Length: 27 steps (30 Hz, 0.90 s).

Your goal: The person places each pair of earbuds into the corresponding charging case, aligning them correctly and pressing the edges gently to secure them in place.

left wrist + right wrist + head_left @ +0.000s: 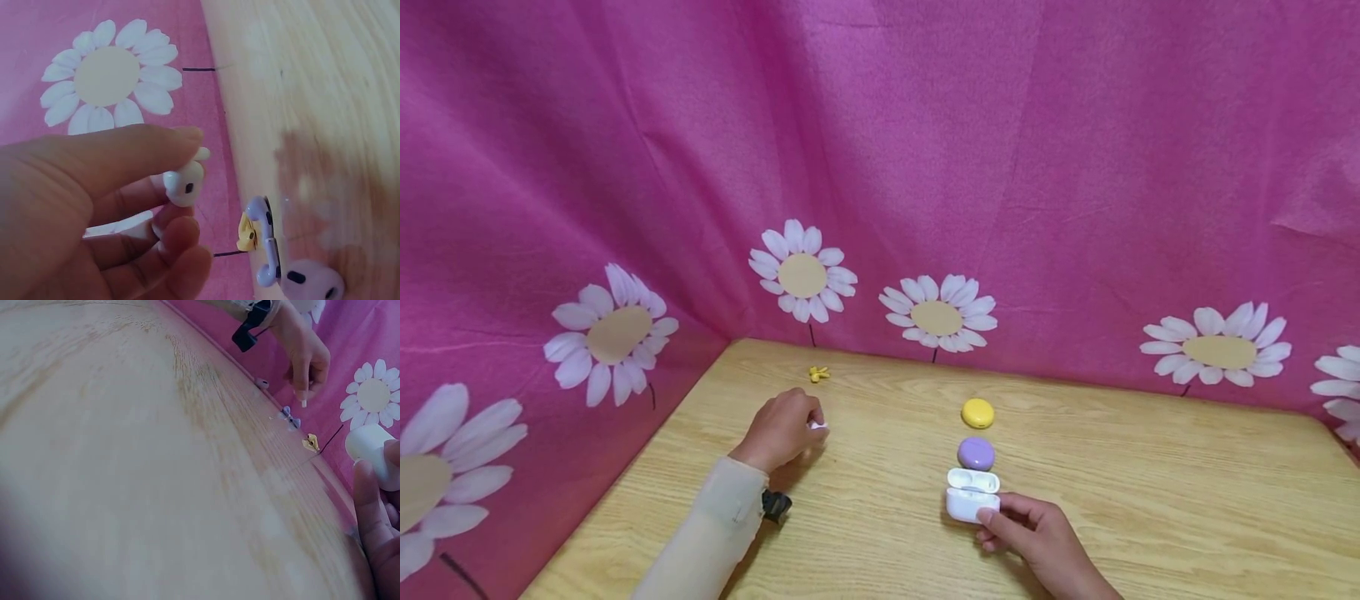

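My left hand [781, 427] pinches a white earbud [185, 185] between thumb and fingers, above the left part of the table. Beyond that hand lie yellow earbuds [818, 374]. In the left wrist view, purple earbuds [270, 244] lie near the yellow pair, with another pale earbud [312, 279] closer to the camera. On the right, my right hand [1045, 537] grips a white earbud case [972, 505] by its side, thumb on the front. The case's lid is raised. Just behind it sits a closed purple case [976, 453], then a closed yellow case [977, 413].
The wooden table [880, 517] meets a pink cloth [880, 167] with printed daisies at the back and left. A black device [776, 505] is strapped at my left wrist, below the pale sleeve [715, 517].
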Motion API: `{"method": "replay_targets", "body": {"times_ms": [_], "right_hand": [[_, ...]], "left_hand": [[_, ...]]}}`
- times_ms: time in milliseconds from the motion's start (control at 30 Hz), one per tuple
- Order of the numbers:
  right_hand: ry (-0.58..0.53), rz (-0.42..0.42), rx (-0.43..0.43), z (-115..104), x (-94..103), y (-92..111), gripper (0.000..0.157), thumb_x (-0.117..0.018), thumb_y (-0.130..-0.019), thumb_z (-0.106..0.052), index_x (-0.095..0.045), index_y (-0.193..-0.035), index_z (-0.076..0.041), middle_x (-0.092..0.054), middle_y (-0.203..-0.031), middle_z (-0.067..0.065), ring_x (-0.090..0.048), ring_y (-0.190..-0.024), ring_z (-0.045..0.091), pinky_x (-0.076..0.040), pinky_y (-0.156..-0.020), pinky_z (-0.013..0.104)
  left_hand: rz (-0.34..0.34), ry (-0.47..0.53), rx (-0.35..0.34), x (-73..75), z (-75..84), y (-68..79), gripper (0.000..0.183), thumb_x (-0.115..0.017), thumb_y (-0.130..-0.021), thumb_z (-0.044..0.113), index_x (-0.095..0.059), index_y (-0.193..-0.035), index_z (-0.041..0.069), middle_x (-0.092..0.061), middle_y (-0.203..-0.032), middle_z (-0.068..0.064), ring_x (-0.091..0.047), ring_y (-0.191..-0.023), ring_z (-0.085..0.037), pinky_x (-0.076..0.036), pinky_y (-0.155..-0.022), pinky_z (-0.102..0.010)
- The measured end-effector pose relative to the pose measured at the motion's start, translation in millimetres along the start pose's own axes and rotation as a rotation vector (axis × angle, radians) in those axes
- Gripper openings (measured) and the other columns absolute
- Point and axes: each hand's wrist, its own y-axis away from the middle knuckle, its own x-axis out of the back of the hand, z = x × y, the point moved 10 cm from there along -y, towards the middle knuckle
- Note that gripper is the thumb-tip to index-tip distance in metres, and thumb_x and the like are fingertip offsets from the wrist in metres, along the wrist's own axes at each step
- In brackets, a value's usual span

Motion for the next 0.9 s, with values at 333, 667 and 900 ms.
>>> {"method": "replay_targets", "body": {"times_ms": [333,667,900], "right_hand": [[0.003,-0.002,0.006,-1,-1.8,0,0.038,-0.064,-0.093,-0.016,-0.059,-0.115,0.015,-0.068,-0.088,0.016,-0.067,-0.078,0.016,-0.057,-0.074,0.033],[0.011,0.005,0.005,1,-1.1,-1,0.037,-0.065,-0.092,-0.016,-0.060,-0.114,0.014,-0.069,-0.087,0.015,-0.067,-0.077,0.016,-0.057,-0.073,0.032],[0.015,0.012,0.020,0,0.0,0,0.036,-0.065,-0.092,-0.015,-0.060,-0.113,0.014,-0.069,-0.088,0.015,-0.067,-0.077,0.015,-0.057,-0.073,0.032]], "left_hand": [[0.044,0.101,-0.153,9.7,30.6,4.4,0.013,-0.078,-0.083,0.021,-0.065,-0.082,0.021,-0.058,-0.080,0.009,-0.055,-0.072,-0.011,-0.045,-0.065,-0.029],[0.089,0.179,-0.368,24.8,77.9,17.9,0.007,-0.074,-0.086,0.026,-0.069,-0.092,0.024,-0.059,-0.077,0.018,-0.055,-0.071,-0.001,-0.047,-0.063,-0.021],[0.043,0.218,-0.425,19.8,94.0,22.1,0.010,-0.074,-0.086,0.021,-0.070,-0.095,0.021,-0.062,-0.080,0.015,-0.055,-0.072,0.000,-0.048,-0.064,-0.019]]}}
